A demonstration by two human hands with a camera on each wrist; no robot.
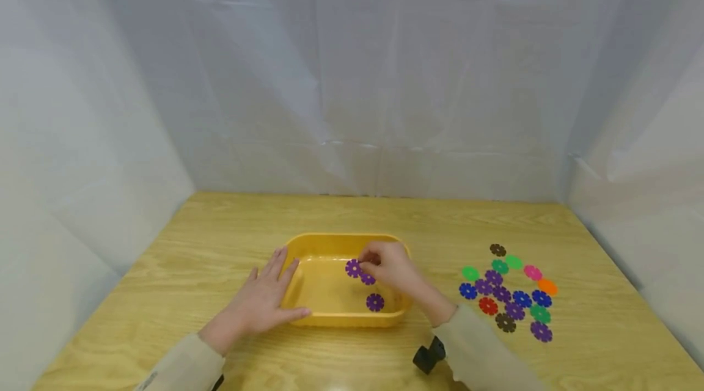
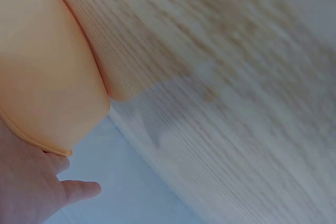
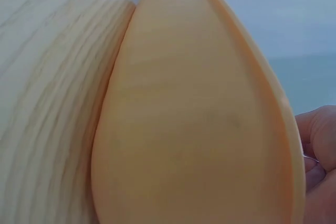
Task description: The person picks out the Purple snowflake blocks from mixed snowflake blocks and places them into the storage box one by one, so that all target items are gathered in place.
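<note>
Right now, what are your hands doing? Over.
Left hand flat against yellow tub. Right hand pinching purple flower disc over tub. Nothing in the way.

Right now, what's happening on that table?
A person is working at a yellow tub on a wooden table. The left hand rests open against the tub's left side, steadying it. The right hand is over the tub, pinching a purple disc, with a second purple disc just below its fingers. Another purple disc lies on the tub floor. A pile of mixed-colour discs sits on the table to the right of the tub.
</note>
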